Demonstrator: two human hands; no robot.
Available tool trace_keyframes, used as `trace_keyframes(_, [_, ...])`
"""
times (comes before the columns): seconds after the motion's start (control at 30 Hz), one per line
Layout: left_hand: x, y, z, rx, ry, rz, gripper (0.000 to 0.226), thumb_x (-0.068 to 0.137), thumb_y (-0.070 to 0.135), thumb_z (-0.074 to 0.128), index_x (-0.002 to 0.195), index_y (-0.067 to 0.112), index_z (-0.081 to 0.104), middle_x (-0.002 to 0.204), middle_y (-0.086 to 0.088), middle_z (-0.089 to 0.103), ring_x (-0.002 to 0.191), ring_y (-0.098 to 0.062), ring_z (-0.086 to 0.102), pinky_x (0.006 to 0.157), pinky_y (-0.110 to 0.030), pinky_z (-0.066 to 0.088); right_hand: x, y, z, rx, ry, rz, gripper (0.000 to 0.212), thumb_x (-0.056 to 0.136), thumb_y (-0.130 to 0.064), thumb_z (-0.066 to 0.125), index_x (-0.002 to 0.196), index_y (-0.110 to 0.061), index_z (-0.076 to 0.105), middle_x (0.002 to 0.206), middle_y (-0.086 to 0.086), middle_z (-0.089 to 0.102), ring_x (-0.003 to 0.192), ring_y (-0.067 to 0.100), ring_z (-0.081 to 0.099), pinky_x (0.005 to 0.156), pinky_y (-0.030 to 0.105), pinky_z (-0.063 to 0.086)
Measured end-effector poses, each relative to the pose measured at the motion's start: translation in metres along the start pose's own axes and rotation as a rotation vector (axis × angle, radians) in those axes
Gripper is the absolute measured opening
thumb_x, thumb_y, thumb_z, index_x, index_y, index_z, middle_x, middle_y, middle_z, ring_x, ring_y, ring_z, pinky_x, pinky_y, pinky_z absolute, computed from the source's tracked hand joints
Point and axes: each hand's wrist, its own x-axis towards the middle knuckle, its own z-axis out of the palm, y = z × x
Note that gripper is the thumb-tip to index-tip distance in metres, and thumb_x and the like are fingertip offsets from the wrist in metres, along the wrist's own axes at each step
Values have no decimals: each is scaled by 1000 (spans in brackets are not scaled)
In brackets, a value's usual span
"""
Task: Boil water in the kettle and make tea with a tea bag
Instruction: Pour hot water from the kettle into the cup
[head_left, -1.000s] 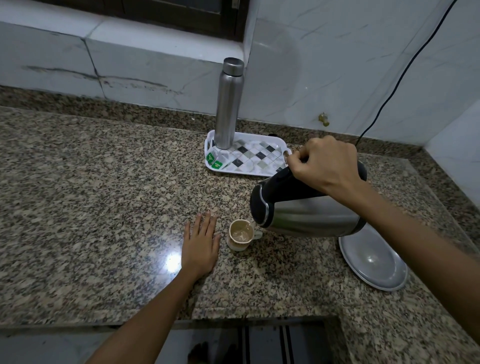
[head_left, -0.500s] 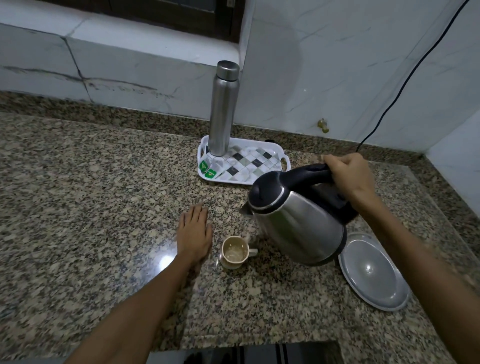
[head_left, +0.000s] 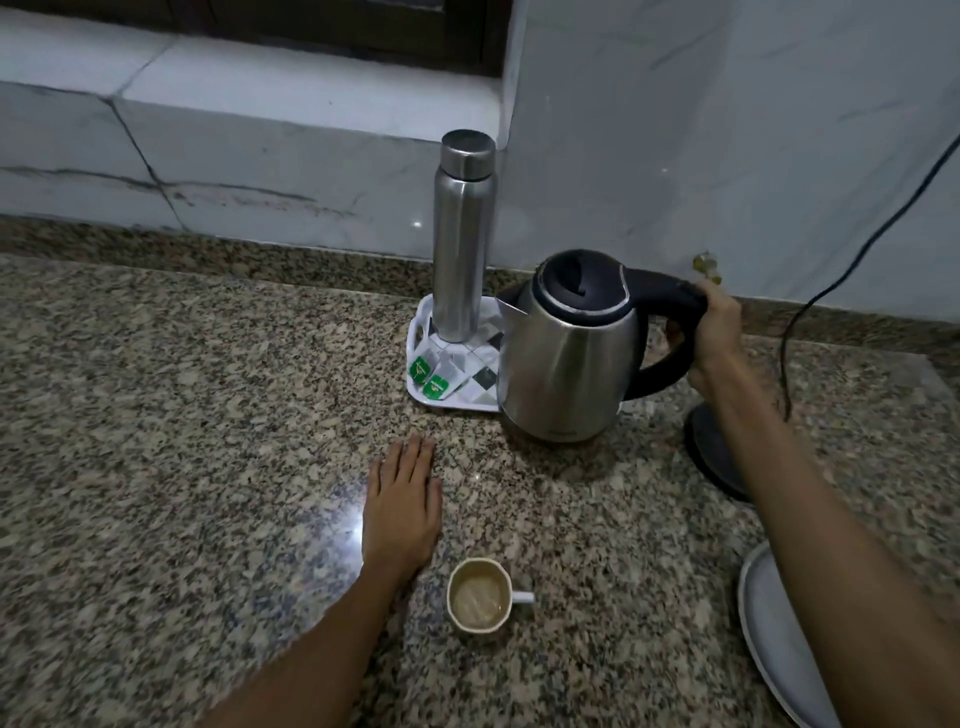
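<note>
A steel kettle (head_left: 566, 358) with a black lid stands upright, close above or on the granite counter, in front of the tray. My right hand (head_left: 714, 332) is closed around its black handle. A small cream cup (head_left: 478, 596) holding water sits near the front of the counter. My left hand (head_left: 402, 501) lies flat on the counter just left of and behind the cup, fingers together, holding nothing. Two green-tagged tea bags (head_left: 431, 376) lie on a white checkered tray (head_left: 415, 338).
A tall steel bottle (head_left: 464, 234) stands on the tray. The dark kettle base (head_left: 711, 457) with its black cord (head_left: 831, 270) is at right, partly behind my forearm. A grey plate (head_left: 769, 639) lies at the front right. A marble wall is behind.
The kettle went from tipped over the cup to upright, and my right hand carried it back toward the tray. My left hand stayed flat on the counter.
</note>
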Motion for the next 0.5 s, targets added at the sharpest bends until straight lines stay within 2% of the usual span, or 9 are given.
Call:
trace_keyframes(0.13, [2,-2,3,-8,-2,-9,55,98,39,16,151,24,18,158,8,10,145,-7,-3,119,-34,-4,40,15,22,103,-58,28,28,83,-24,44,56,-19,48,38,-8,39,34,9,33,36,20,22])
trace_keyframes(0.23, [1,-1,3,-4,-5,-18,55,98,41,15,151,27,14,156,13,3,142,-1,-10,119,-32,-5,63,24,34,106,-75,39,29,88,-21,40,60,-20,47,38,-10,40,35,7,35,38,21,24])
trace_keyframes(0.5, [1,-2,2,-9,-13,-30,54,98,40,17,151,30,12,156,15,3,143,-1,-10,117,-28,-9,89,38,50,123,-96,108,34,96,-15,36,63,-17,42,39,-8,38,40,9,33,42,24,24])
